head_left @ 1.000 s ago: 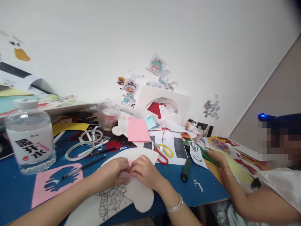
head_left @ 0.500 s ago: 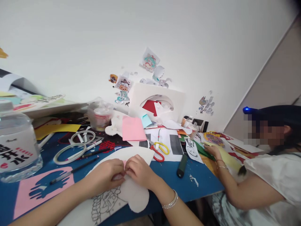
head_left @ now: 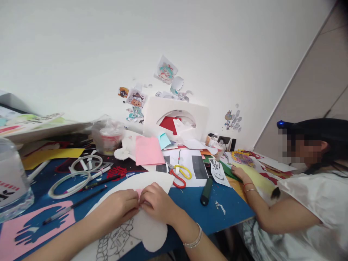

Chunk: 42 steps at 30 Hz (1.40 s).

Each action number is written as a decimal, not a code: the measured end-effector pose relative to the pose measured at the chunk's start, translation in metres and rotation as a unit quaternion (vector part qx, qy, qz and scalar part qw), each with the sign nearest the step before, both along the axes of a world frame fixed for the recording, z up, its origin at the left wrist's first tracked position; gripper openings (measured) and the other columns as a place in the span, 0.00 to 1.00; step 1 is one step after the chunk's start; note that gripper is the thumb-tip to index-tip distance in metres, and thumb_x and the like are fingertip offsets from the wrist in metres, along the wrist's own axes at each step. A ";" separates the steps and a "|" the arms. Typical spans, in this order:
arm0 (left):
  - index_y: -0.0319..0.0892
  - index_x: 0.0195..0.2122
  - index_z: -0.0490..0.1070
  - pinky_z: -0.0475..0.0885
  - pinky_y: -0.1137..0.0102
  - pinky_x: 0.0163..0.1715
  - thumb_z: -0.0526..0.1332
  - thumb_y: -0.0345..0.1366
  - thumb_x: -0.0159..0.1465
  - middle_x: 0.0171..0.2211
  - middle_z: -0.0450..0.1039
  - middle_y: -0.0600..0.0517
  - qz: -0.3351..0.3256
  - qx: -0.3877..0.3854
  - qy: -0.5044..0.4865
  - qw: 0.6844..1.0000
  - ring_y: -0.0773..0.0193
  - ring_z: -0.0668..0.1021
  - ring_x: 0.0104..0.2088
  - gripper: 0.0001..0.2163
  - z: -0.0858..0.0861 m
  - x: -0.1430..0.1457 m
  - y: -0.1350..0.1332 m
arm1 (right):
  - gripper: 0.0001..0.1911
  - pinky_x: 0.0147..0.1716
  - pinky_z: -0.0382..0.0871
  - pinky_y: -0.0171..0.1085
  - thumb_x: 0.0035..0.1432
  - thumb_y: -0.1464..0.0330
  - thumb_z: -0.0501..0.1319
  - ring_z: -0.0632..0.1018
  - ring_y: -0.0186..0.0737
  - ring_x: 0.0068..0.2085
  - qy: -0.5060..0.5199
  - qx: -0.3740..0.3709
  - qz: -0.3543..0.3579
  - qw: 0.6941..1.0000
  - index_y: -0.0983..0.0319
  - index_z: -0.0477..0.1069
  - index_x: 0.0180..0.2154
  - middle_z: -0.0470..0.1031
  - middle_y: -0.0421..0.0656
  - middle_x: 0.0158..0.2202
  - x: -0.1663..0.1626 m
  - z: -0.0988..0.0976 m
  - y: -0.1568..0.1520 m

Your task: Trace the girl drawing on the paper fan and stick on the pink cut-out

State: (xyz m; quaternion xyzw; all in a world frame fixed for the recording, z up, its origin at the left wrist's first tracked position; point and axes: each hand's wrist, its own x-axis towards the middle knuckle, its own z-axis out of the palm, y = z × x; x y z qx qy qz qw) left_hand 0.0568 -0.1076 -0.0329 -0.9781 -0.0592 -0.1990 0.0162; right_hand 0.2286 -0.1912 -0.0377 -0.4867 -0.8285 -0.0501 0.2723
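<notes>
A large white paper cutout (head_left: 154, 237) with rounded lobes and black line drawing lies at the front of the blue table. Over it, my left hand (head_left: 122, 206) has its fingers curled together against a small pink paper piece (head_left: 139, 192). Close on the other side, my right hand (head_left: 157, 203) pinches at the same piece, its fingertips nearly touching those of the left. The fingers hide most of the piece, and its lower edge cannot be made out. Just beyond the cutout lie scissors (head_left: 178, 177) with one red and one yellow handle.
A water bottle (head_left: 12, 181) stands at the left, near tape rings (head_left: 69, 184), a black pen (head_left: 74, 204) and a cut pink sheet (head_left: 63, 217). A dark green utility knife (head_left: 206, 192) lies right of the scissors. At the right sits another person (head_left: 301, 206), one hand on green paper.
The view has shifted slightly, so most things appear a little further left. Both hands stay together at the pink piece, with the fingers slightly rearranged.
</notes>
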 end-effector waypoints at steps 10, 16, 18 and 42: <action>0.43 0.32 0.70 0.62 0.71 0.28 0.49 0.32 0.66 0.29 0.72 0.52 -0.010 0.036 -0.021 0.999 0.64 0.73 0.28 0.11 -0.007 0.000 0.003 | 0.05 0.45 0.63 0.36 0.54 0.76 0.59 0.68 0.37 0.40 0.014 -0.014 0.002 1.000 0.61 0.66 0.33 0.70 0.42 0.37 0.000 0.002 -0.003; 0.43 0.33 0.69 0.64 0.71 0.32 0.49 0.36 0.66 0.32 0.72 0.51 0.050 -0.077 0.022 0.996 0.63 0.74 0.32 0.11 -0.005 0.000 0.004 | 0.05 0.45 0.63 0.35 0.53 0.76 0.61 0.68 0.36 0.41 0.017 -0.014 0.008 1.000 0.61 0.67 0.32 0.69 0.41 0.37 0.000 0.002 -0.004; 0.43 0.32 0.69 0.64 0.72 0.33 0.49 0.37 0.66 0.31 0.71 0.51 0.055 -0.109 0.021 0.992 0.64 0.74 0.33 0.11 -0.003 -0.001 0.005 | 0.04 0.45 0.63 0.35 0.54 0.74 0.61 0.69 0.37 0.41 0.024 -0.021 0.012 0.999 0.61 0.67 0.32 0.69 0.41 0.37 0.000 0.002 -0.004; 0.44 0.29 0.67 0.60 0.71 0.31 0.46 0.36 0.67 0.31 0.69 0.52 -0.015 -0.038 0.010 0.999 0.65 0.71 0.33 0.13 -0.010 -0.010 0.008 | 0.06 0.46 0.64 0.32 0.52 0.76 0.63 0.70 0.35 0.42 0.048 -0.014 0.031 0.998 0.62 0.69 0.30 0.71 0.40 0.36 0.000 0.002 -0.005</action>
